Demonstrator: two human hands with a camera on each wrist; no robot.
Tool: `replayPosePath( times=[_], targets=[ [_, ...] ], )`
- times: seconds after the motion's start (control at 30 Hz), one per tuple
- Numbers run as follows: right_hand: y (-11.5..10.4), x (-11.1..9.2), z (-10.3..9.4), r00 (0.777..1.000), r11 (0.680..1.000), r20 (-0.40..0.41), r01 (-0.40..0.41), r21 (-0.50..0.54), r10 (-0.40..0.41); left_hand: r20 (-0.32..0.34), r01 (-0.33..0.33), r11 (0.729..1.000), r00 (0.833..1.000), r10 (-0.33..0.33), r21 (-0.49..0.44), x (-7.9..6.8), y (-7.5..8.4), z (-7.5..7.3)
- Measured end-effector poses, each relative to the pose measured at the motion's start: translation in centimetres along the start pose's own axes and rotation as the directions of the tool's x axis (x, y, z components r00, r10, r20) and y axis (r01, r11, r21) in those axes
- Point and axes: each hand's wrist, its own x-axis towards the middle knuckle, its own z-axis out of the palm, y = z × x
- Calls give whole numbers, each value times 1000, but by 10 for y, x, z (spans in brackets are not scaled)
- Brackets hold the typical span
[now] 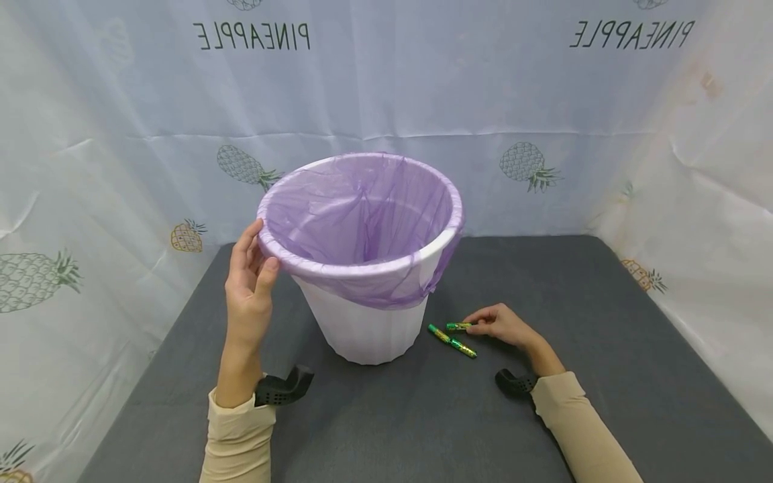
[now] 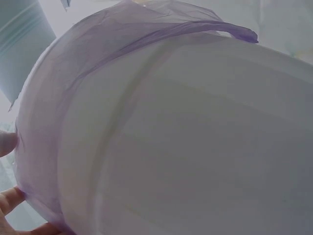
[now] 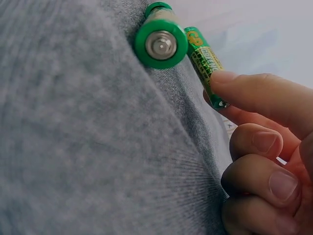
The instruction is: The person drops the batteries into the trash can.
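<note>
A white trash bin [image 1: 362,329] stands on the dark table, lined with a purple plastic bag [image 1: 386,288] folded over its rim. My left hand [image 1: 249,288] touches the bin's left rim from outside, its fingers and thumb spread against the bag; in the left wrist view the bin wall [image 2: 195,137] fills most of the picture. To the right of the bin, my right hand [image 1: 502,327] pinches a green AA-size battery [image 3: 203,63] between thumb and index finger, the other fingers curled. Two more green batteries lie end to end beside it, one battery [image 1: 439,333] closer to the bin, the other battery [image 1: 464,348] nearer me.
The table [image 1: 398,429] has a dark grey cloth cover. A pale curtain [image 1: 386,80] printed with pineapples hangs behind it and along both sides. A black wrist mount [image 1: 284,388] sticks out from the left wrist, another mount [image 1: 514,383] from the right.
</note>
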Motion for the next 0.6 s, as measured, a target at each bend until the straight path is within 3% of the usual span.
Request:
replayPosePath(
  times=[0.37, 0.6],
  targets=[
    [-4, -1, -1, 1000, 1000, -7, -10, 11, 10, -3, 8, 1000, 1000, -8, -4, 0, 0, 0],
    [-10, -3, -4, 998, 999, -37, 51, 14, -51, -2, 8, 1000, 1000, -8, -2, -1, 0, 0]
  ],
)
